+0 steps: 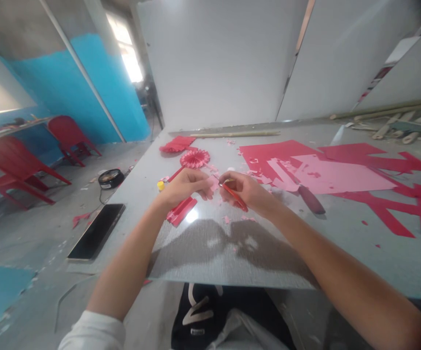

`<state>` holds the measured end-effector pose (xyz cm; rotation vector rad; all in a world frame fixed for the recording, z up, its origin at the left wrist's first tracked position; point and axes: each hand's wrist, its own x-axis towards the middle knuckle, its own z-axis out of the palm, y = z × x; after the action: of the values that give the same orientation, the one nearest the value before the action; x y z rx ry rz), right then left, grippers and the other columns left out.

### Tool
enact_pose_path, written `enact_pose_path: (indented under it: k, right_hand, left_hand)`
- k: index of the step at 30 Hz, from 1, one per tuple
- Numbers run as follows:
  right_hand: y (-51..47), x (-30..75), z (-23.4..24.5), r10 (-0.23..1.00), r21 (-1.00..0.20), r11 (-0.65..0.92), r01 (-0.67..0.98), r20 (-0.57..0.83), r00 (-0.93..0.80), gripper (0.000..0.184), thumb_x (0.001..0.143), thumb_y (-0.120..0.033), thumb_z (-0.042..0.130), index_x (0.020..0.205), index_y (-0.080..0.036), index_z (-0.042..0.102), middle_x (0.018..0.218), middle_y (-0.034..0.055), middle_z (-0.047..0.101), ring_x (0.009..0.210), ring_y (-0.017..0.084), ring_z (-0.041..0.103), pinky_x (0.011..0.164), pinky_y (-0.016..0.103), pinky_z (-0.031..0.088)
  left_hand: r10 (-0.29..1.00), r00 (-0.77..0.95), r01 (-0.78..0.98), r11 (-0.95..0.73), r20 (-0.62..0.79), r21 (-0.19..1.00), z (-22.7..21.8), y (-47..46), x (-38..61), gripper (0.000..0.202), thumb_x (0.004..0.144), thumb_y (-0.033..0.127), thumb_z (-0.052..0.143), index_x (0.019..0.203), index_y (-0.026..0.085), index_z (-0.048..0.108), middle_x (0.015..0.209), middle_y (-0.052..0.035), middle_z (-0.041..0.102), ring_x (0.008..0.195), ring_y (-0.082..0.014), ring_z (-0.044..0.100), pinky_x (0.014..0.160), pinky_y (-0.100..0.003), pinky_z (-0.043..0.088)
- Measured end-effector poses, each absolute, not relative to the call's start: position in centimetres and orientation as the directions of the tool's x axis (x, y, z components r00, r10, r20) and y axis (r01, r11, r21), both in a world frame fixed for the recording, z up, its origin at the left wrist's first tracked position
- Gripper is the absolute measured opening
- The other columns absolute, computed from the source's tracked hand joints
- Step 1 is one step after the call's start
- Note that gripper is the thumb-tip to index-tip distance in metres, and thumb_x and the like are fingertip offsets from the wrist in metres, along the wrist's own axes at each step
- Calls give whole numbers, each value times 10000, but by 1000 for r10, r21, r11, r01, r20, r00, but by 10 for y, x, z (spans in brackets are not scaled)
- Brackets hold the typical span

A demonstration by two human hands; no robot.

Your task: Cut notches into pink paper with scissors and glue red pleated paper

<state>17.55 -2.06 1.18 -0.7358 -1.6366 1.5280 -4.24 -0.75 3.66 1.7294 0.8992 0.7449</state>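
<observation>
My right hand [241,189] grips a slim orange-red pen or craft tool [235,196], its tip toward my left hand. My left hand [184,187] pinches a small pink paper piece [214,183] close to that tip. Just beyond my left hand lies a pleated red paper rosette [195,158]. Folded red paper strips [181,211] sit below my left wrist, and a yellow-capped bottle [160,185] stands beside it. To the right spread a large pink sheet [342,175], red cut paper [389,204] and a dark-red-handled tool [311,199].
The grey table [210,253] carries scattered paper scraps. A black phone or tablet [96,232] lies by its left edge. A bamboo stick [235,133] lies along the far side. Red plastic chairs [17,167] stand on the floor at left, and wooden pieces [403,124] lie at back right.
</observation>
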Motion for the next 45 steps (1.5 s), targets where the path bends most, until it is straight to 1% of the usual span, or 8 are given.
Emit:
enact_pose_path:
  k: [7, 13, 19, 23, 27, 31, 39, 45]
  right_hand:
    - [-20, 176, 11, 818, -988, 124, -90, 153, -554, 290, 787, -366, 760, 926, -217, 553, 599, -67, 524, 502, 79, 416, 495, 262, 321]
    - [-20, 177, 11, 815, -988, 138, -76, 156, -558, 276, 802, -359, 745, 947, -222, 553, 600, -70, 524, 510, 86, 432, 503, 262, 323]
    - [-21, 176, 12, 814, -988, 133, -81, 156, -559, 276, 791, -343, 753, 926, -220, 547, 611, -70, 534, 513, 83, 428, 534, 271, 353]
    - [-20, 176, 11, 823, -988, 130, -86, 155, -547, 292, 792, -367, 754, 935, -224, 543, 606, -74, 527, 500, 78, 426, 514, 267, 340]
    - [-20, 176, 12, 836, -987, 127, -97, 159, -525, 313, 781, -386, 762, 925, -227, 535, 587, -83, 507, 488, 75, 406, 495, 262, 323]
    - [-20, 175, 12, 832, -987, 122, -106, 160, -531, 304, 785, -395, 755, 909, -225, 535, 602, -77, 517, 486, 71, 399, 493, 264, 324]
    - [-19, 176, 11, 831, -987, 126, -99, 159, -532, 312, 774, -364, 759, 934, -226, 530, 581, -91, 500, 487, 69, 406, 493, 255, 315]
    - [-22, 176, 13, 830, -986, 131, -100, 165, -533, 282, 788, -349, 749, 920, -218, 537, 562, -88, 497, 493, 74, 401, 502, 262, 314]
  left_hand:
    - [838, 544, 240, -214, 51, 947, 36, -6, -43, 361, 856, 465, 717, 768, 115, 731, 741, -102, 743, 666, -152, 692, 679, -277, 578]
    - [851, 521, 252, -230, 68, 940, 35, -6, -44, 361, 846, 470, 726, 753, 121, 730, 723, -93, 742, 645, -141, 682, 661, -258, 568]
    - [845, 532, 277, -239, 59, 931, 36, -6, -44, 350, 843, 462, 727, 738, 129, 737, 712, -88, 733, 658, -147, 680, 661, -263, 565]
    - [847, 525, 270, -257, 82, 928, 36, -7, -44, 338, 853, 452, 716, 750, 130, 725, 718, -81, 727, 665, -146, 678, 653, -259, 558]
    - [869, 482, 246, -260, 115, 934, 36, -7, -43, 321, 839, 435, 734, 737, 134, 698, 704, -69, 715, 666, -142, 679, 644, -247, 550]
    - [861, 497, 259, -268, 110, 928, 37, -7, -43, 317, 845, 423, 731, 733, 129, 702, 702, -75, 719, 655, -136, 669, 646, -245, 546]
    - [871, 479, 272, -266, 110, 925, 35, -5, -45, 338, 857, 443, 716, 743, 127, 691, 707, -73, 720, 656, -137, 675, 651, -246, 545]
    - [867, 481, 271, -284, 125, 920, 34, -4, -46, 318, 852, 422, 723, 733, 128, 692, 693, -65, 714, 651, -136, 670, 652, -246, 541]
